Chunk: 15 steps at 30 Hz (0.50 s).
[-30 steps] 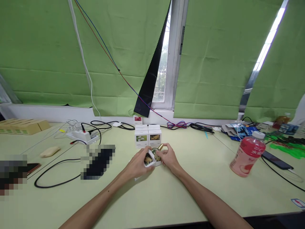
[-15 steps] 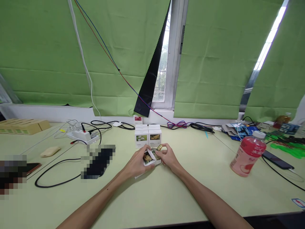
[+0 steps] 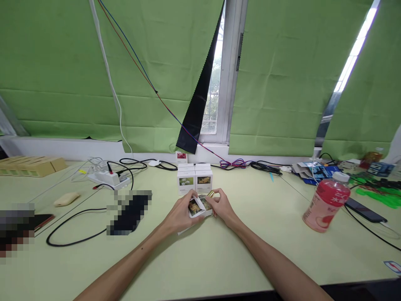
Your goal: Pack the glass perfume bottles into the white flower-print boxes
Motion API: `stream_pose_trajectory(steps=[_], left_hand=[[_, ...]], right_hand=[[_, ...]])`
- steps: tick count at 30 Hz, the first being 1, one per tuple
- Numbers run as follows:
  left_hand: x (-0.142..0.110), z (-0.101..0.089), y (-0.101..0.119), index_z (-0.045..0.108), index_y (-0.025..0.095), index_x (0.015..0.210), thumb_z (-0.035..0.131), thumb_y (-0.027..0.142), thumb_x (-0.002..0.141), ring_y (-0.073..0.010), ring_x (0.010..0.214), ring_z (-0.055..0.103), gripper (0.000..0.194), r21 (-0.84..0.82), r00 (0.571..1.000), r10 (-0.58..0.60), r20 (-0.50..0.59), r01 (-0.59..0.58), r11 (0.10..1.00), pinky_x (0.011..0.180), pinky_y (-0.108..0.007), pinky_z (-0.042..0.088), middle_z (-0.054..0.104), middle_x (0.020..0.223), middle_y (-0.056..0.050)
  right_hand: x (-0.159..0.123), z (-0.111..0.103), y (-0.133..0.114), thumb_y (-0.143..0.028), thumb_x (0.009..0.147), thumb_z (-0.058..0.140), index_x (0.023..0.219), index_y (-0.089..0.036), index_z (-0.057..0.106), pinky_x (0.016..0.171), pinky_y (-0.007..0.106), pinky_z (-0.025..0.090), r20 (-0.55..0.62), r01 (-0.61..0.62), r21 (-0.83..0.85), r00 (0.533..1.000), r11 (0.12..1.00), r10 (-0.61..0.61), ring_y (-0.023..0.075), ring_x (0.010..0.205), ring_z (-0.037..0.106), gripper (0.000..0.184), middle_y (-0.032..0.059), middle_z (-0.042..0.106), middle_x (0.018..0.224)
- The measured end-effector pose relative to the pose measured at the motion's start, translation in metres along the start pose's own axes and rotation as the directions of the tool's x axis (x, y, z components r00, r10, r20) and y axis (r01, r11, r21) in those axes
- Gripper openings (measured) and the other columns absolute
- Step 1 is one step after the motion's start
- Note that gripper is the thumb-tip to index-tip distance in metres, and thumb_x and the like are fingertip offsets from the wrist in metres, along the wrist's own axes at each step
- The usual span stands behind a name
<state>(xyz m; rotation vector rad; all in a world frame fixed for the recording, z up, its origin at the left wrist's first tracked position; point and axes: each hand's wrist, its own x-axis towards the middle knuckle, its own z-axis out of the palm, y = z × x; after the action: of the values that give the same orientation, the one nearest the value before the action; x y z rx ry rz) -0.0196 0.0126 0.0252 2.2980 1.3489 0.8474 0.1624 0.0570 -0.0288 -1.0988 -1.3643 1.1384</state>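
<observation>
In front of the stacked boxes, my left hand [image 3: 181,214] is closed around a small white carton [image 3: 194,207] with a flower picture on its face. The carton is tilted, and a white flap sticks out beneath the hand. Beside it, my right hand [image 3: 222,205] pinches a small clear glass jar [image 3: 204,201] with a gold lid [image 3: 211,194]. The jar lies against the carton's right end; how far it is inside the carton I cannot tell. Just behind my fingers stand several white boxes [image 3: 186,184] printed with flower pictures.
A pink drink bottle [image 3: 326,202] and a phone [image 3: 365,210] are on the right of the table. On the left lie a dark blurred-out object [image 3: 130,213], a power strip [image 3: 108,179] with cables, and several yellow boxes [image 3: 31,166]. Coiled cables [image 3: 265,167] run along the wall.
The carton in my left hand has turned slightly, so more of its picture faces up. My right hand keeps its pinch on the jar, almost still.
</observation>
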Motion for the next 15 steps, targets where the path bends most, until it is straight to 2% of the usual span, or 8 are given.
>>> stream_pose_trajectory(steps=[9,15], left_hand=[[0.0002,0.0019,-0.0012,0.044,0.024,0.105,0.072,0.040,0.069,-0.0194,0.076,0.058,0.048,-0.015,0.999,-0.017,-0.031,0.016,1.000,0.066,-0.028,0.042,0.063,0.085,0.001],[-0.0003,0.0014,-0.0012,0.045,0.024,0.104,0.072,0.041,0.069,-0.0196,0.075,0.059,0.047,-0.029,0.999,-0.022,-0.046,0.021,0.999,0.065,-0.028,0.043,0.064,0.084,0.001]], right_hand=[[0.0000,0.0002,-0.0022,-0.054,0.082,0.056,0.089,-0.025,0.038,0.031,0.018,0.032,-0.051,0.009,0.017,0.999,1.000,-0.008,0.0114,0.031,0.042,0.035,-0.0119,0.049,0.038],[0.0014,0.0000,0.0000,-0.056,0.083,0.056,0.085,-0.025,0.037,0.030,0.018,0.033,-0.067,0.000,0.035,0.998,0.999,0.002,0.0109,0.031,0.044,0.036,-0.0113,0.050,0.040]])
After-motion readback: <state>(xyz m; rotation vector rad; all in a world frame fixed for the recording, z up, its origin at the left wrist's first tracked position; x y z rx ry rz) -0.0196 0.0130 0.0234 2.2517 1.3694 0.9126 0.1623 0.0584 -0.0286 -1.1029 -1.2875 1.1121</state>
